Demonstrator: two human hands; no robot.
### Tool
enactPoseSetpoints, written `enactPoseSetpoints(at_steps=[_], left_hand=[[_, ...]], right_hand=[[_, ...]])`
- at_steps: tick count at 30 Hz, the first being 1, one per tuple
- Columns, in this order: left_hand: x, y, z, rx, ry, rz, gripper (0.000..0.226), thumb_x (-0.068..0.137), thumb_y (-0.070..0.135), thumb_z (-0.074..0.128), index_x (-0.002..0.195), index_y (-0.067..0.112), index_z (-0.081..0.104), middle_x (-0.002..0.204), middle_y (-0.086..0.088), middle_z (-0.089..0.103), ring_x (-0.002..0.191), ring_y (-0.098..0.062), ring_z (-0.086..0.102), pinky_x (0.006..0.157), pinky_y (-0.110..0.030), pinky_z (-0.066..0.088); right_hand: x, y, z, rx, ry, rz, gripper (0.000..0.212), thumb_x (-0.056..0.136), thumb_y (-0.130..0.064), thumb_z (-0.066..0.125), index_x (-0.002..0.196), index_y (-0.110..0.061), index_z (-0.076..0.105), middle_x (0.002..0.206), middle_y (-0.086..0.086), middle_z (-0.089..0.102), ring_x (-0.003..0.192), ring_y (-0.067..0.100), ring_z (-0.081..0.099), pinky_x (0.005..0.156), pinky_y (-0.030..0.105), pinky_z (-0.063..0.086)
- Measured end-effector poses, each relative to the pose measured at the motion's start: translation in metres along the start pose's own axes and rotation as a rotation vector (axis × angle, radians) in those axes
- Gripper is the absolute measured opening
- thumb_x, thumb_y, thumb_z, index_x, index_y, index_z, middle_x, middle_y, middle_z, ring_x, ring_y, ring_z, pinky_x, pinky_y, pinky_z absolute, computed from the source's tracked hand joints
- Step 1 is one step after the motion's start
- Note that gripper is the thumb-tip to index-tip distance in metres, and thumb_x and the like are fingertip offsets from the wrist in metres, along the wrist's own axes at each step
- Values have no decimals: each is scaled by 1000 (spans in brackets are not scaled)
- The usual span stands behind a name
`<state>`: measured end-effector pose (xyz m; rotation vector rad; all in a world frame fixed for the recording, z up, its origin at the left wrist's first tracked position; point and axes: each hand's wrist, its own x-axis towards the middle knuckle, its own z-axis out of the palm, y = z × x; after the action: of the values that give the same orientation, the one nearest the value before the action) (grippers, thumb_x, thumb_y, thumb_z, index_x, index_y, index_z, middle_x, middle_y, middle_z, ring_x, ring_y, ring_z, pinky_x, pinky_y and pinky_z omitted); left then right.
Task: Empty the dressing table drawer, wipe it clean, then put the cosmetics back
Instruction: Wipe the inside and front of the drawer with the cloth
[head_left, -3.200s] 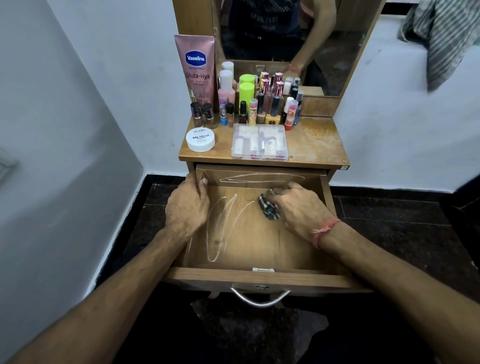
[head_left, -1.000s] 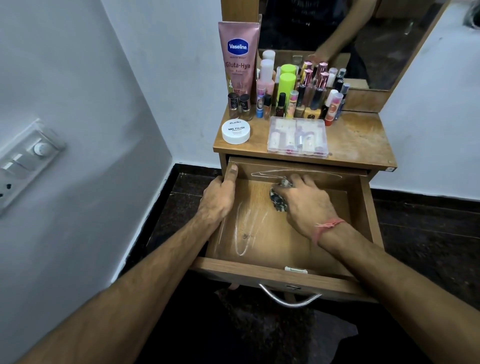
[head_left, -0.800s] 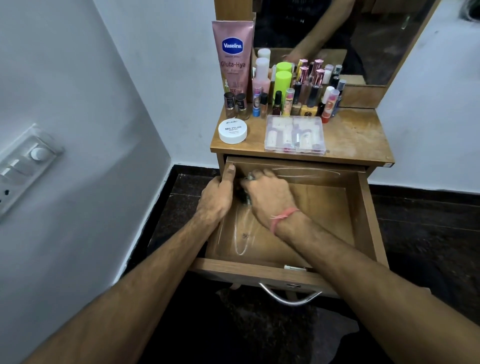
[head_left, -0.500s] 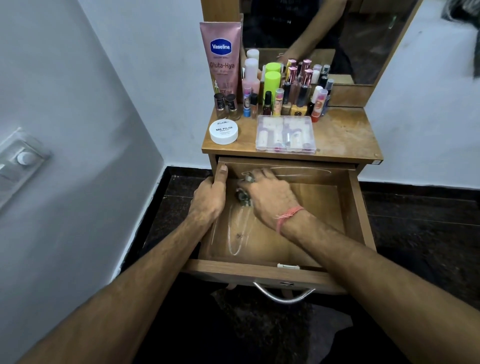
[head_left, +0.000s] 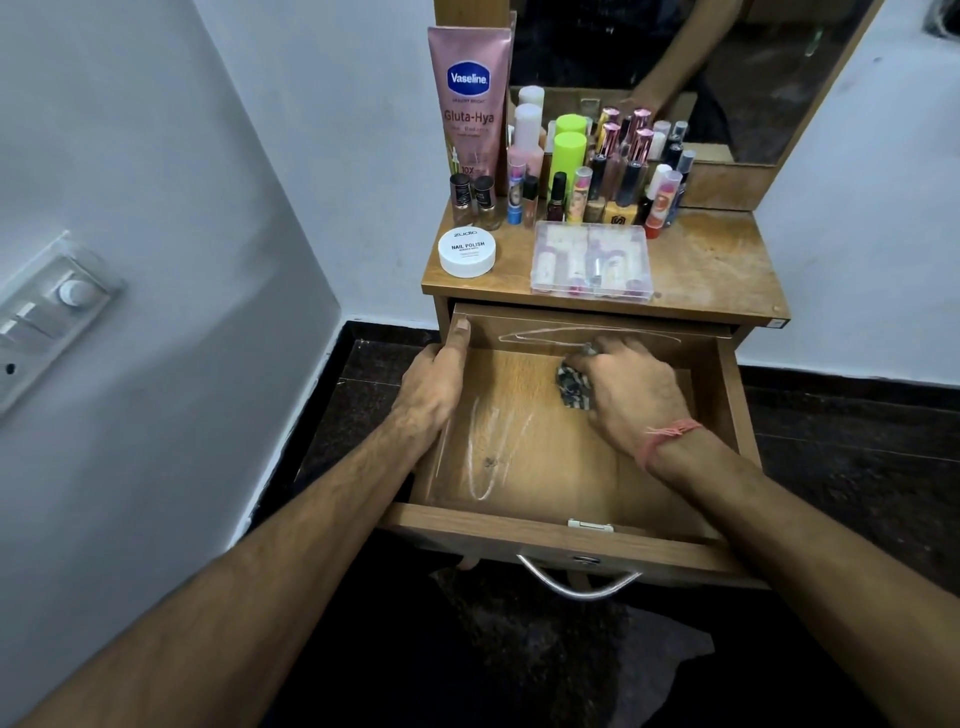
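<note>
The wooden drawer (head_left: 545, 538) is pulled out and holds no cosmetics; pale streaks mark its floor and back wall. My left hand (head_left: 434, 387) grips the drawer's left wall near the back corner. My right hand (head_left: 631, 392) holds a dark patterned cloth (head_left: 573, 388) pressed on the drawer floor near the back, right of centre. On the tabletop (head_left: 711, 265) stand the cosmetics: a pink Vaseline tube (head_left: 469, 98), several small bottles (head_left: 597, 171), a white nail polish jar (head_left: 466, 252) and a clear plastic case (head_left: 592, 260).
A mirror (head_left: 701, 62) rises behind the bottles. White walls close in on the left and behind; a switch plate (head_left: 49, 306) is on the left wall. The floor is dark, with a grey mat (head_left: 571, 639) under the drawer front and its metal handle (head_left: 579, 584).
My right hand slid the cloth from the drawer's back left corner rightwards along the back. My left hand kept its grip on the left wall.
</note>
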<state>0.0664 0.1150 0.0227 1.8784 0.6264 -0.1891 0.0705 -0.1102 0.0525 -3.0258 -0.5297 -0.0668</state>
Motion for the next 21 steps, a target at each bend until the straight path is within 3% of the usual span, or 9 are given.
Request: enactPoseSetpoints(at_steps=[7, 10, 14, 17, 19, 21], left_hand=[[1, 0, -1, -13, 6, 8, 92, 99, 89, 37, 154, 21, 65, 154, -5, 67, 139, -29, 63, 125, -49, 42], [0, 1, -2, -7, 17, 9, 98, 90, 92, 35, 151, 22, 67, 151, -7, 69, 136, -29, 65, 124, -53, 44], [-2, 0, -1, -7, 16, 18, 89, 100, 87, 38, 152, 20, 66, 152, -8, 68, 137, -30, 64, 124, -51, 43], [-2, 0, 1, 4, 19, 23, 81, 109, 79, 38, 157, 18, 61, 159, -8, 63, 144, -31, 59, 124, -47, 41], [-2, 0, 1, 13, 20, 24, 82, 109, 78, 37, 160, 18, 58, 162, -9, 60, 147, -32, 57, 123, -47, 38], [-3, 1, 1, 24, 24, 25, 82, 109, 78, 37, 160, 17, 58, 162, -10, 59, 147, -32, 56, 121, -47, 39]], right_hand=[[31, -77, 9, 78, 8, -145, 42, 95, -9, 59, 131, -28, 70, 134, 3, 58, 129, 31, 52, 90, 47, 61], [36, -84, 12, 71, 26, -150, 36, 95, -10, 62, 125, -27, 70, 133, 1, 59, 128, 30, 52, 88, 45, 61], [24, -64, 11, 122, -24, -257, 58, 92, 1, 61, 139, -33, 67, 139, -3, 61, 123, 26, 50, 92, 42, 55], [11, -45, 16, 117, -115, -402, 67, 93, 2, 66, 144, -42, 64, 151, -11, 60, 105, 14, 45, 75, 31, 45], [13, -31, 21, 119, -152, -393, 70, 94, -4, 70, 145, -51, 60, 151, -11, 61, 102, 14, 48, 73, 29, 42], [22, -25, 23, 142, -83, -321, 72, 95, -3, 69, 145, -54, 58, 144, -8, 66, 106, 17, 53, 78, 32, 48]])
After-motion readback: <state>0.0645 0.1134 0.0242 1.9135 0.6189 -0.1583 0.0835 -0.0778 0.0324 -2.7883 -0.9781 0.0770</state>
